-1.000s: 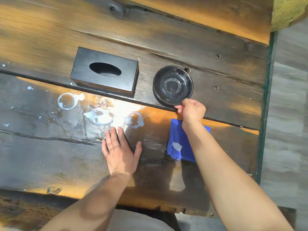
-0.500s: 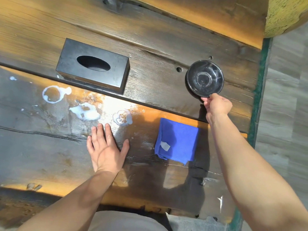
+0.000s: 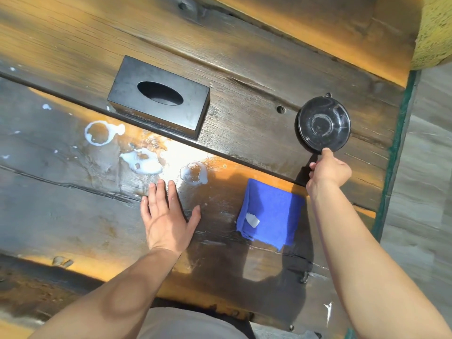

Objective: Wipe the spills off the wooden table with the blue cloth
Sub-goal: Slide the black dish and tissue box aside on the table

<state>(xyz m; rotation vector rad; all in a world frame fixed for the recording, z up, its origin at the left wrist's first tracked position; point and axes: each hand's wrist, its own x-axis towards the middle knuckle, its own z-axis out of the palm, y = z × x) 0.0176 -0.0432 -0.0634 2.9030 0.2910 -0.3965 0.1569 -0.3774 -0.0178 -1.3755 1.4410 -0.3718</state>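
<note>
The cloth (image 3: 270, 214) lies folded and untouched on the table (image 3: 244, 69), between your two hands, so no wiping has begun. All the spills (image 3: 144, 161) remain: a white ring, a milky puddle and a smaller blot, just beyond your left hand (image 3: 167, 216), which rests flat, fingers spread, holding nothing. Your right hand (image 3: 329, 170) is closed on the near rim of the dish (image 3: 324, 124), a round, glossy black thing set well right of the cloth. The boxy matte black tissue holder (image 3: 159, 100) sits behind the spills. The planks look rough, cracked and knotted.
</note>
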